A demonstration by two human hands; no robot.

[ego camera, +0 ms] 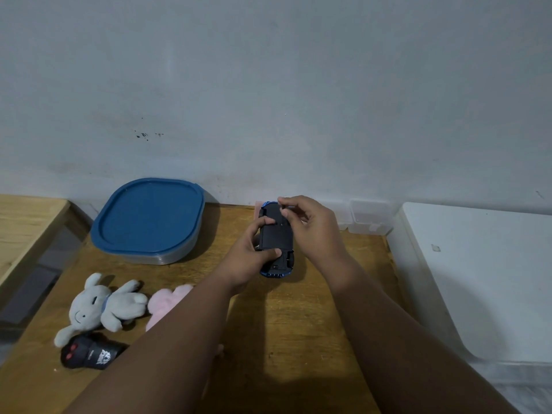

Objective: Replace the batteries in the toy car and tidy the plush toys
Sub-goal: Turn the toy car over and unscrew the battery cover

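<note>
A blue toy car [276, 240] lies upside down on the wooden table [298, 339], its black underside up. My left hand [248, 258] grips the car's left side, thumb on the underside. My right hand [310, 225] hovers over the far end of the underside with thumb and forefinger pinched together; whether something small is between them is not visible. A grey plush rabbit [101, 306] lies at the front left. Beside it a pink plush [165, 303] is partly hidden by my left arm. A black plush with red eyes [89, 352] lies in front of the rabbit.
A clear container with a blue lid [149, 216] stands at the back left against the wall. Small clear plastic boxes [370, 218] sit at the back right. A white surface [478, 279] borders the table on the right, a second wooden surface [27, 228] on the left.
</note>
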